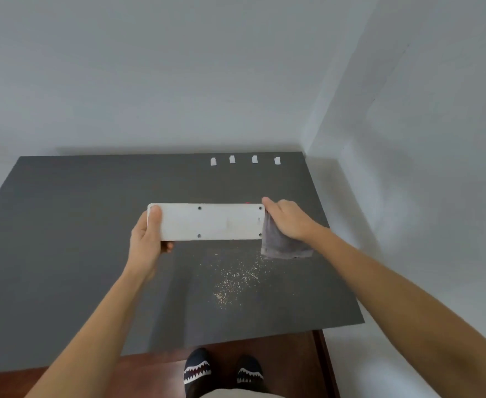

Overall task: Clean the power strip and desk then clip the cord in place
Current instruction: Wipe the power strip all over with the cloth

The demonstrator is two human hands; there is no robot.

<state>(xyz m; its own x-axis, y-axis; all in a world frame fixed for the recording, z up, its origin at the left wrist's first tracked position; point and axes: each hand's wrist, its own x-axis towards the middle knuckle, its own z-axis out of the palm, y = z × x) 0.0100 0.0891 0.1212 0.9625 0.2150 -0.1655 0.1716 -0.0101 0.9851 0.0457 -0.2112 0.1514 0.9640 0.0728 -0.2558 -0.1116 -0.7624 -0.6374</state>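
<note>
A white power strip point(207, 222) is held above the dark grey desk point(63, 239), its flat back with screw holes facing me. My left hand point(147, 239) grips its left end. My right hand point(289, 219) sits at its right end, closed on a grey cloth point(282, 244) that hangs down toward the desk. Pale crumbs point(236, 280) lie scattered on the desk below the strip. Several white cord clips point(244, 160) stand in a row along the desk's far edge. No cord is visible.
White walls meet in a corner behind the desk's far right. The desk's front edge ends above a reddish-brown floor point(279, 357), where my two feet in dark patterned slippers point(198, 372) stand.
</note>
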